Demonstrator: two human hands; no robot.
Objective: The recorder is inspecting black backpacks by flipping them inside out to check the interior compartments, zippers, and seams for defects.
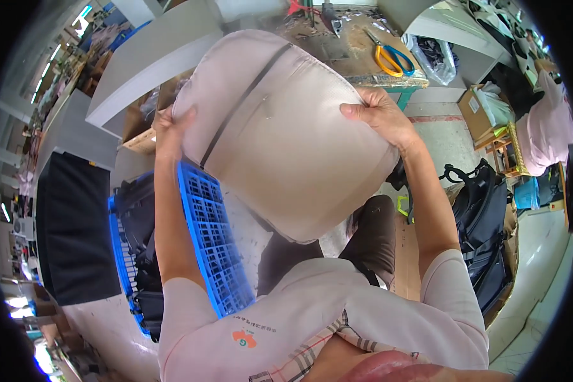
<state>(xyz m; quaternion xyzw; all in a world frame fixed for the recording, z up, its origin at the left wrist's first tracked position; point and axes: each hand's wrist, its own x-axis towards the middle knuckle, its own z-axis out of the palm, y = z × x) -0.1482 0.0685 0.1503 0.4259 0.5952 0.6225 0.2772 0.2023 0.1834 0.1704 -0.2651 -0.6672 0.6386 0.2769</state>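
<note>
— Where were your hands?

— My left hand (172, 127) was clamped on the left edge of the beige padded panel (286, 134), fingers curled round behind it and the thumb lying on the front. My right hand (378, 114) gripped the upper right edge the same way, fingers folded over the rim, thumb pointing inward across the fabric.

— So the panel was between them?

— Yes, held up in the air in front of my chest, tilted, its broad face toward me. A dark strap (245, 105) ran slantwise down its left part.

— What lay under it?

— A blue plastic crate (213, 242) stood below my left forearm, with dark bags (140, 254) inside it. My knees in brown trousers (375, 235) showed below the panel's lower edge.

— And beyond?

— The counter (356, 57) was past the panel's top, with yellow-and-blue-handled scissors (391, 57) lying on it, just above my right hand but apart from it. Black backpacks (483, 223) were piled on the floor to my right.
</note>
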